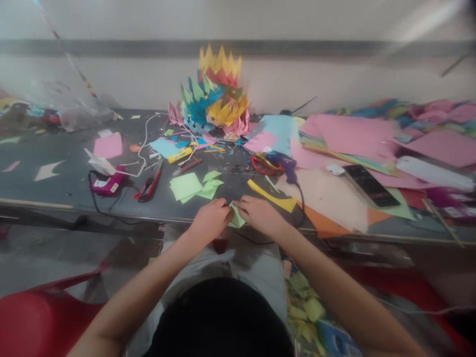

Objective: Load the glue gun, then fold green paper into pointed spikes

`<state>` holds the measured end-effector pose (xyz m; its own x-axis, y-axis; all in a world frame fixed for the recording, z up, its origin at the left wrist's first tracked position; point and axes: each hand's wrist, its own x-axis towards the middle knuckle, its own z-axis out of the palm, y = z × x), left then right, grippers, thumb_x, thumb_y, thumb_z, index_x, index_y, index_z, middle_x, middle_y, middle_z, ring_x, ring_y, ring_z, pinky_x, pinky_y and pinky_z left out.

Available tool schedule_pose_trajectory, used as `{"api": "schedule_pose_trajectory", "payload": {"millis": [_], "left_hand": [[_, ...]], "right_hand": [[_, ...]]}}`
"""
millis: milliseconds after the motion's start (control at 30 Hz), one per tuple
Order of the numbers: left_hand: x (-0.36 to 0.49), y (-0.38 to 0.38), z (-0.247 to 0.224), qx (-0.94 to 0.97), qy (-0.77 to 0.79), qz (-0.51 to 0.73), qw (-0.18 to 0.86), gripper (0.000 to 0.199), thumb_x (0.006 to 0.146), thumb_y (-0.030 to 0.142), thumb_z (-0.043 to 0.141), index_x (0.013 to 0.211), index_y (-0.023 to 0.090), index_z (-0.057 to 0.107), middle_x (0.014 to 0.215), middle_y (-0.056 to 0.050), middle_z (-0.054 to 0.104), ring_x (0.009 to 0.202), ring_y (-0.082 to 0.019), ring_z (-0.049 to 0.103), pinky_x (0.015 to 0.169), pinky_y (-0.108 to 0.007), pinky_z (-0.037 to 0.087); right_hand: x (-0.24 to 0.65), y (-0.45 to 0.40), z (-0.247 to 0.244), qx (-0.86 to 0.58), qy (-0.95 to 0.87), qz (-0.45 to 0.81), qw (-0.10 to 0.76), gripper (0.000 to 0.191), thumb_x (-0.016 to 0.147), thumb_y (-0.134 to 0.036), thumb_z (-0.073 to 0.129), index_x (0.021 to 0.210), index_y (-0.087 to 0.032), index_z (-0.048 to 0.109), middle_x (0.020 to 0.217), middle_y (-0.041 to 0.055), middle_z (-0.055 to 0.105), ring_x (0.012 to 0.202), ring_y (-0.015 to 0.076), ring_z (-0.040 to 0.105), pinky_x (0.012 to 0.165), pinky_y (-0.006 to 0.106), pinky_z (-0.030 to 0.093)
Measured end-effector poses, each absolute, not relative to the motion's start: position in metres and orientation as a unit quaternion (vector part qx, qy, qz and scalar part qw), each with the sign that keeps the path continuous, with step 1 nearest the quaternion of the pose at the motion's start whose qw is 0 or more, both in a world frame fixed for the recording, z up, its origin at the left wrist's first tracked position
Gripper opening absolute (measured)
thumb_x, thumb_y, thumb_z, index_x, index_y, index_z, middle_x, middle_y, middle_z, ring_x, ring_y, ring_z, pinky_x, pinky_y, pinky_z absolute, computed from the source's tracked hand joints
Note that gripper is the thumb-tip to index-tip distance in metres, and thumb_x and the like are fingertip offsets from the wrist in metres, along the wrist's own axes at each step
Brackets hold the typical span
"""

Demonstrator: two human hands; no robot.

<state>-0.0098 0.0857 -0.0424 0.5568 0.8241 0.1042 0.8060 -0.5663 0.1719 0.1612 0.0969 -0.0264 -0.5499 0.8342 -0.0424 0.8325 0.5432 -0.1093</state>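
Between my two hands, at the table's front edge, is a small piece of light green paper [237, 218] with creases in it. My left hand [211, 217] is closed on its left side, fingertips pinching the paper. From the right, my right hand [258, 214] pinches the other side. Just beyond my left hand lie several green paper squares [186, 187] and some folded green pieces [211, 187]. Farther back stands a sculpture of folded paper points [211, 106] in yellow, red, blue, green and pink.
Red-handled pliers [149, 182], a purple device [109, 182] and a yellow cutter [180, 154] lie left. A glue gun [286, 166] with a dark cord, a yellow strip [271, 197], pink sheets [357, 136] and a phone [371, 186] lie right. A red stool [40, 317] stands lower left.
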Motion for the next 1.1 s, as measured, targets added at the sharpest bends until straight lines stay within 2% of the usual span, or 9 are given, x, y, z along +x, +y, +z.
{"api": "schedule_pose_trajectory", "payload": {"millis": [133,300,400,567,733,933,1000,1100], "left_hand": [[-0.018,0.085,-0.041,0.900,0.425,0.091,0.036,0.027,0.092,0.030,0.041,0.094,0.017,0.064,0.092,-0.007,0.058,0.088,-0.018,0.055,0.076,-0.029,0.044],[-0.038,0.080,-0.047,0.931,0.353,0.092,0.017,0.037,0.093,0.035,0.036,0.119,0.016,0.054,0.119,-0.010,0.056,0.109,-0.021,0.051,0.086,-0.034,0.040],[-0.050,0.078,-0.051,0.940,0.324,0.099,0.033,0.040,0.094,0.036,0.034,0.123,0.015,0.051,0.127,-0.010,0.054,0.119,-0.021,0.046,0.090,-0.035,0.038],[-0.056,0.079,-0.048,0.934,0.327,0.128,0.069,0.034,0.093,0.035,0.038,0.115,0.017,0.057,0.119,-0.008,0.060,0.113,-0.020,0.050,0.092,-0.035,0.039],[-0.042,0.084,-0.052,0.916,0.353,0.178,0.069,0.026,0.086,0.032,0.053,0.104,0.015,0.059,0.112,-0.009,0.061,0.104,-0.020,0.054,0.090,-0.035,0.042],[-0.028,0.098,-0.048,0.945,0.282,0.144,0.078,0.015,0.088,0.024,0.051,0.092,0.017,0.064,0.093,-0.004,0.063,0.090,-0.017,0.057,0.082,-0.029,0.044],[-0.028,0.103,-0.044,0.951,0.274,0.119,0.073,0.013,0.087,0.017,0.051,0.089,0.018,0.065,0.091,-0.003,0.062,0.087,-0.016,0.056,0.078,-0.027,0.044],[-0.028,0.107,-0.038,0.960,0.261,0.090,0.034,0.014,0.085,0.013,0.052,0.088,0.018,0.065,0.090,-0.003,0.061,0.084,-0.016,0.055,0.076,-0.027,0.042]], "right_hand": [[0.157,0.094,-0.024,-0.447,-0.894,0.019,-0.020,0.028,0.089,-0.015,0.042,0.111,-0.012,0.059,0.092,0.0094,0.062,0.084,0.0174,0.059,0.069,0.026,0.041],[0.150,0.089,-0.025,-0.437,-0.896,-0.036,-0.062,0.024,0.085,-0.008,0.042,0.102,-0.010,0.059,0.094,0.0119,0.062,0.084,0.0202,0.058,0.067,0.029,0.042],[0.149,0.089,-0.025,-0.411,-0.908,-0.042,-0.073,0.024,0.084,-0.006,0.042,0.101,-0.009,0.059,0.097,0.0139,0.061,0.085,0.0209,0.058,0.066,0.029,0.042],[0.151,0.091,-0.019,-0.390,-0.916,-0.043,-0.085,0.023,0.085,-0.007,0.041,0.093,-0.010,0.063,0.100,0.0138,0.062,0.091,0.0212,0.056,0.069,0.029,0.041],[0.149,0.094,-0.013,-0.424,-0.902,-0.026,-0.071,0.022,0.089,-0.013,0.041,0.098,-0.011,0.061,0.096,0.0125,0.063,0.089,0.0195,0.058,0.070,0.027,0.041],[0.151,0.109,-0.015,-0.401,-0.914,-0.031,-0.055,0.023,0.089,-0.015,0.042,0.096,-0.013,0.064,0.094,0.0122,0.064,0.089,0.0199,0.057,0.069,0.027,0.042],[0.155,0.113,-0.020,-0.407,-0.913,-0.014,-0.012,0.024,0.090,-0.020,0.042,0.099,-0.014,0.064,0.092,0.0109,0.064,0.085,0.0188,0.058,0.068,0.027,0.042],[0.166,0.112,-0.031,-0.400,-0.909,-0.013,0.115,0.026,0.091,-0.026,0.044,0.103,-0.014,0.063,0.092,0.0099,0.063,0.082,0.0180,0.057,0.072,0.029,0.044]]}}
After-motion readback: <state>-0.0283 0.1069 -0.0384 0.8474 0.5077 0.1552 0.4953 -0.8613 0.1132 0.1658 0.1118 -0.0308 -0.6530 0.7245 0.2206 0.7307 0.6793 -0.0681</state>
